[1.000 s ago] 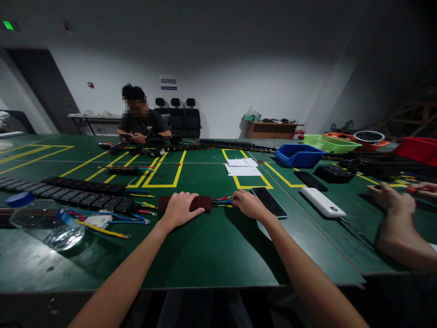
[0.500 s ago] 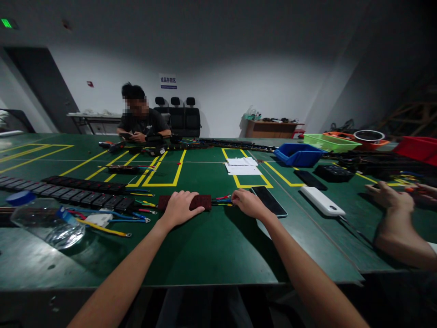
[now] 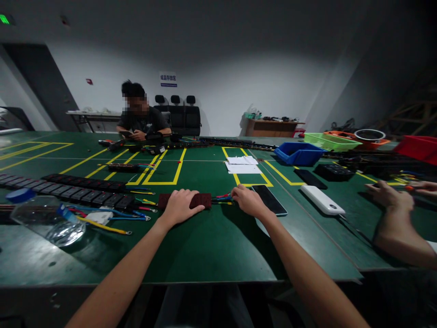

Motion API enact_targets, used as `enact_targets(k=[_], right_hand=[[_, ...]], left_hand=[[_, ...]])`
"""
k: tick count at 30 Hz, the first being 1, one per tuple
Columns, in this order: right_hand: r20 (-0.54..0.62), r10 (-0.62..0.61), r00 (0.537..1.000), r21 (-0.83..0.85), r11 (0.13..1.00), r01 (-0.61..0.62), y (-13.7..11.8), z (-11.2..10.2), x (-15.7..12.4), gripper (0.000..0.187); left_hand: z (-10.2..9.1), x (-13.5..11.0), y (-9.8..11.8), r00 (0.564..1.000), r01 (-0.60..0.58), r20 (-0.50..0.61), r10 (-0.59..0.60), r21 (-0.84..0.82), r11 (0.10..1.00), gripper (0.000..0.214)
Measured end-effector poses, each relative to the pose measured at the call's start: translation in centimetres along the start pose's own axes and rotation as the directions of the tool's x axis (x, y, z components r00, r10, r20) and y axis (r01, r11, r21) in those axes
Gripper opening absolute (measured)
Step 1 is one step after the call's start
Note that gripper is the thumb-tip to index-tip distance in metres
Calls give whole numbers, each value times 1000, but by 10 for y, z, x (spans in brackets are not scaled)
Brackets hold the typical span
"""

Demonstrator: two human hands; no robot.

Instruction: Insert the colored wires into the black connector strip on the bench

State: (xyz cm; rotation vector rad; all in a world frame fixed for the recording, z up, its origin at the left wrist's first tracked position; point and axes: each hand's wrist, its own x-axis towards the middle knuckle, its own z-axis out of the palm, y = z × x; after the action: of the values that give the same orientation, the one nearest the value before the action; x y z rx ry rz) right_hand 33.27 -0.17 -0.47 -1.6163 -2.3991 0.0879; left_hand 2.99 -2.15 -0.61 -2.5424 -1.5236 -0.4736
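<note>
A dark red, bar-shaped block (image 3: 205,201) lies on the green table in front of me. My left hand (image 3: 180,206) is wrapped over its middle, the thumb along the near side. From the block's right end comes a short bundle of coloured wires (image 3: 221,199), with red, blue, green and yellow among them. My right hand (image 3: 248,200) is closed in a pinch at the far ends of these wires; its fingertips partly hide them. Just beyond that hand lies a phone (image 3: 271,200) with a dark screen.
Left are a clear bottle (image 3: 44,218), black module strips (image 3: 78,196) and lugged cables (image 3: 109,226). Papers (image 3: 242,165), a blue bin (image 3: 298,154) and a white power bank (image 3: 322,199) lie right. A co-worker's hands (image 3: 392,196) work far right; another person (image 3: 143,118) sits opposite.
My right hand shifts very slightly at the wire ends. The left hand keeps its place on the block, and the camera view tilts a little.
</note>
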Motion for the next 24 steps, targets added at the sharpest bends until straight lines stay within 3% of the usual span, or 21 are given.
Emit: enact_targets(k=[10,17,24], right_hand=[[-63,67,996,175,983,-55,9,0,3,21],[-19,52,998,156,987,-49,-2,8,2,24],[-76,43,996,118,992,-34,-4,10,3,17]], left_hand=[[0,0,0,1000,-1,-5,1,18,1000,63],[0,0,1,1000,0,-1,0,25,1000,62],[-1,0,1,1000,6,9,-6,27,1000,63]])
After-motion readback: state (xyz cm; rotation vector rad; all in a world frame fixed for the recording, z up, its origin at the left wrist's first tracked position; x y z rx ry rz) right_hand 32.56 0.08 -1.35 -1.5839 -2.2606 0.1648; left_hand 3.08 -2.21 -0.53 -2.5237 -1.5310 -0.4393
